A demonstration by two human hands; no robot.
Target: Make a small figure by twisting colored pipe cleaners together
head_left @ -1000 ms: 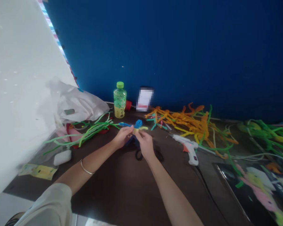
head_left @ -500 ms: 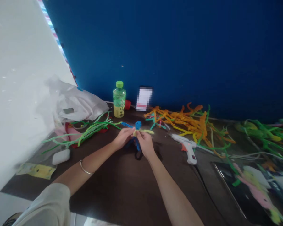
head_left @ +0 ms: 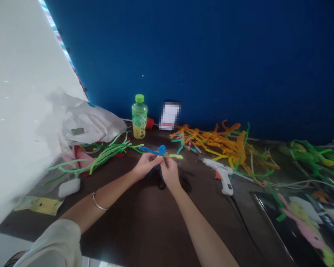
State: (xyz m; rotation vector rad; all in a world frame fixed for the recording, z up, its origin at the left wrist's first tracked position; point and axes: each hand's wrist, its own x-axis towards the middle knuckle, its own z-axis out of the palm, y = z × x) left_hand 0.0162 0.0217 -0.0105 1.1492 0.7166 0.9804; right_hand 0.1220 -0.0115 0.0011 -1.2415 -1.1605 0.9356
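Between my hands is a small pipe-cleaner figure point(head_left: 161, 150) with a round, coiled blue top. A blue strand runs out from it to the left, and a pale yellow strand point(head_left: 176, 156) sticks out to the right. My left hand point(head_left: 147, 164) is closed on its left side, thumb and fingers pinched near the middle. Pinching the figure from the right, my right hand point(head_left: 169, 170) meets the left at the fingertips. The lower part of the figure is mostly hidden behind the hands. A dark loop point(head_left: 160, 182) shows just below them on the table.
Green pipe cleaners point(head_left: 105, 155) lie to the left, orange ones point(head_left: 214, 142) to the right. A white glue gun point(head_left: 221, 172) with a black cord rests right of my hands. A drink bottle point(head_left: 139, 118) and a phone point(head_left: 169, 115) stand behind; a tablet-like black panel point(head_left: 278, 230) lies front right.
The blue coiled top has tipped and sits slightly lower, facing me more. My left hand has shifted a little, and the blue strands below are now mostly covered.
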